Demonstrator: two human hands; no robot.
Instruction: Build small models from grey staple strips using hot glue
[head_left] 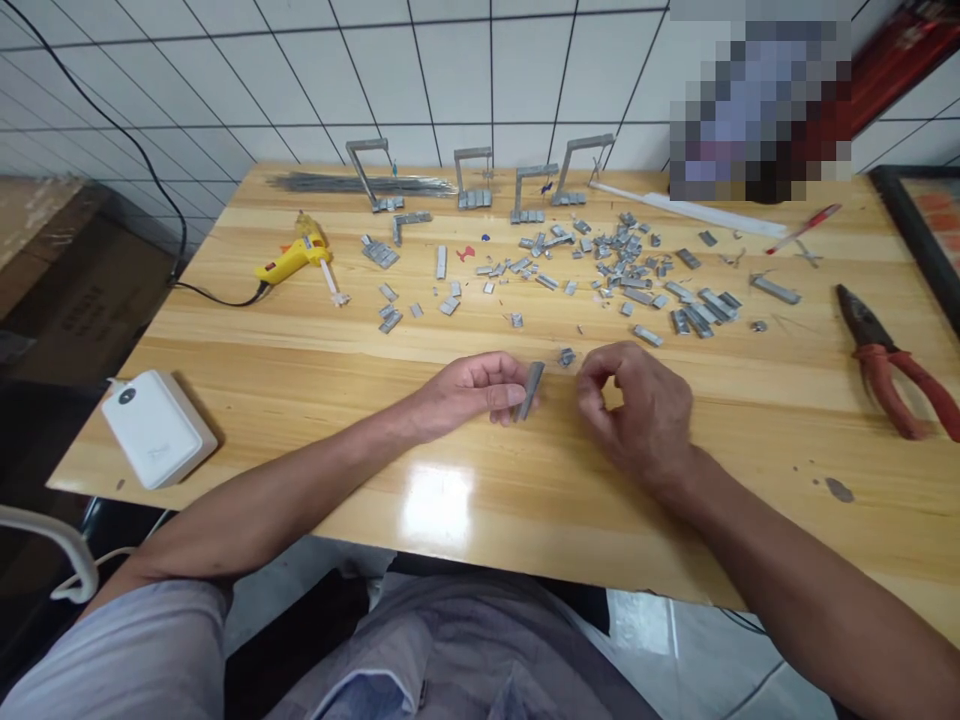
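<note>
1. Leftmost, a white power bank [157, 430] sits near the edge of the wooden worktop [300, 375], its faint marking unreadable; beyond it lies a yellow glue gun [296, 258].

2. Near the front of the worktop, the left hand [476, 388] pinches a tilted grey strip [532, 388] between thumb and fingers, upper end exposed. The piece looks thin, so a light, steady grip would serve best, with the forearm braced to keep the exposed end still. The fingers cover part of the strip, leaving its full shape unclear.

3. Between the hands, a small grey cluster [566, 357] rests on the worktop, too small to identify; it is best kept from catching under the fingers.

4. The right hand [641, 410] is curled closed, thumb and forefinger forming a ring. Approaching the strip fingertips first would keep the work in sight. Whether anything slender sits in that pinch cannot be told.

5. At far right, red-handled pliers [892, 365] run up to the picture's edge, a black-edged frame [911, 220] is cut off, and pixelation masks an area above.
</note>
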